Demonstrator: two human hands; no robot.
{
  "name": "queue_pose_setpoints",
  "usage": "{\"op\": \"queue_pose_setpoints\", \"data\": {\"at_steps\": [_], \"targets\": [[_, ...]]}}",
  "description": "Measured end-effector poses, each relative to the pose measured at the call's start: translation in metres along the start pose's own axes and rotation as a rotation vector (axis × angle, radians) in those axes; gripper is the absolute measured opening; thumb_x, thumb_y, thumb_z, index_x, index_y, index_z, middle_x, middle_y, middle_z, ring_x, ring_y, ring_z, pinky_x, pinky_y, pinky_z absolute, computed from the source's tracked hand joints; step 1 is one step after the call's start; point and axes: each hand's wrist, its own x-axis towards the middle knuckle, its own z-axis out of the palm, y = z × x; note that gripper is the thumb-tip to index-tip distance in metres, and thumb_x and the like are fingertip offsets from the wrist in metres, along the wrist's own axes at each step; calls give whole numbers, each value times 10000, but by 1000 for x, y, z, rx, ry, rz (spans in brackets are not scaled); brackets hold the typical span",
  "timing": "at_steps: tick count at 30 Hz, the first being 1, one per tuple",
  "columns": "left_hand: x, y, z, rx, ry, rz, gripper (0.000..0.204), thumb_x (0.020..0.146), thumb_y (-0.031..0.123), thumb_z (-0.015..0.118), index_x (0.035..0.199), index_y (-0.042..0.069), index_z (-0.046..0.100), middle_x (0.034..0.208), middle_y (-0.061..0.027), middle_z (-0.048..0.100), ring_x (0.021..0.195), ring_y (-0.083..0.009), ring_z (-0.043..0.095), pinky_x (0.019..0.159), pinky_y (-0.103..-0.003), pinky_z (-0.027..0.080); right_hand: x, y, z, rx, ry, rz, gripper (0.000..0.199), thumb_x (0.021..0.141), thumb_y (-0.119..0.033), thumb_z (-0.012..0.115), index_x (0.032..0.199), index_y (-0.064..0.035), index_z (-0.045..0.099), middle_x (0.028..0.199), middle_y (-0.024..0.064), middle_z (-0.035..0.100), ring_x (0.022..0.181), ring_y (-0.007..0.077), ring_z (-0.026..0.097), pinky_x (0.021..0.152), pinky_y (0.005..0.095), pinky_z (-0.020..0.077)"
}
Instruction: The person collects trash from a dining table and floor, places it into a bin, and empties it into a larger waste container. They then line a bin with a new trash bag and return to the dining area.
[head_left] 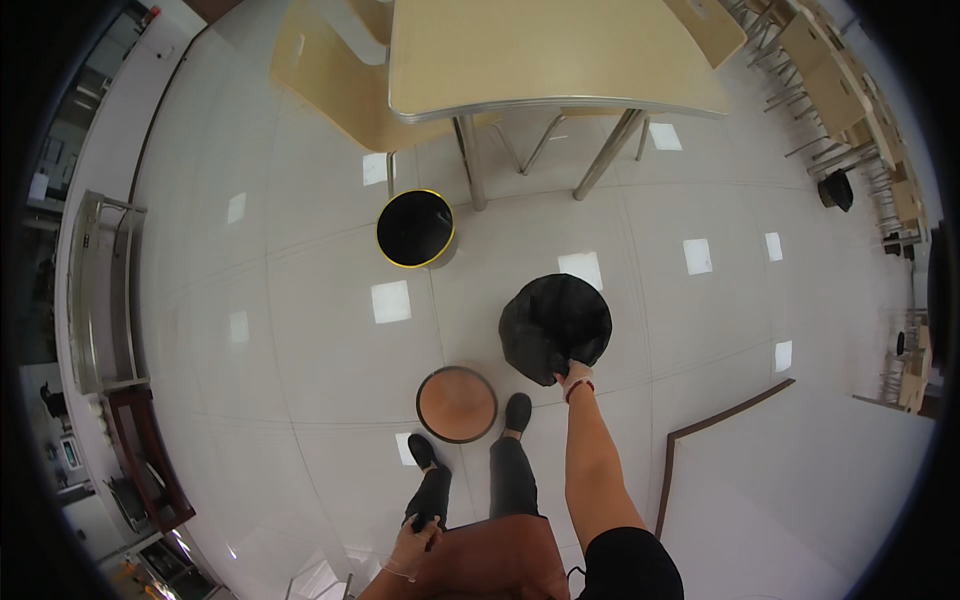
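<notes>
Centrally, just right of middle and ahead of the right shoe [518,411]: round black bag [555,315], wide at the top, folds sinking inward. Hard to tell whether raised or resting on the floor [330,350], or whether fitted inside a bin. Gripped at the near edge by the right hand [576,377], fingers closed on gathered black material, arm [597,470] reaching forward.

For steady handling, probably best to keep a full fistful rather than a thin pinch, sparing the edge from tearing; hold the mouth level in case of loose contents; draw closer to the body if heavy. Left hand [410,552] well apart from the right, low near the lap, curled around a small dark object [424,522], kind unclear; perhaps worth freeing to support the far side.

Farther out, just ahead of the left shoe [422,451]: round container [456,404], brown inside a dark rim. Take care not to knock against it. Beyond, ahead and to the left: yellow-rimmed bin [415,228], black within, near a pale table [550,55] and chair [330,80]. Underfoot, glossy tiles, probably slippery if wet; step carefully.
</notes>
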Motion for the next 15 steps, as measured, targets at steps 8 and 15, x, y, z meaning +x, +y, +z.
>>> {"op": "queue_pose_setpoints", "data": {"at_steps": [8, 15], "targets": [[27, -29, 34, -247, 103, -47, 205, 874, 75, 577, 1068, 7, 583, 749, -3, 556, 622, -63, 481, 542, -201, 385, 106, -46, 38, -47, 146, -115, 299, 736, -255, 678, 917, -37, 580, 767, 146, 629, 736, 320, 614, 650, 372, 497], [55, -14, 49, -415, 83, -11, 230, 880, 32, 539, 1107, 0, 559, 815, -20, 541, 667, -96, 476, 642, -225, 432, 160, -14, 89, 274, 228, -176, 625, 782, -356, 665, 1244, -1, 438, 723, 85, 592, 611, 184, 571, 594, 311, 494]]}}
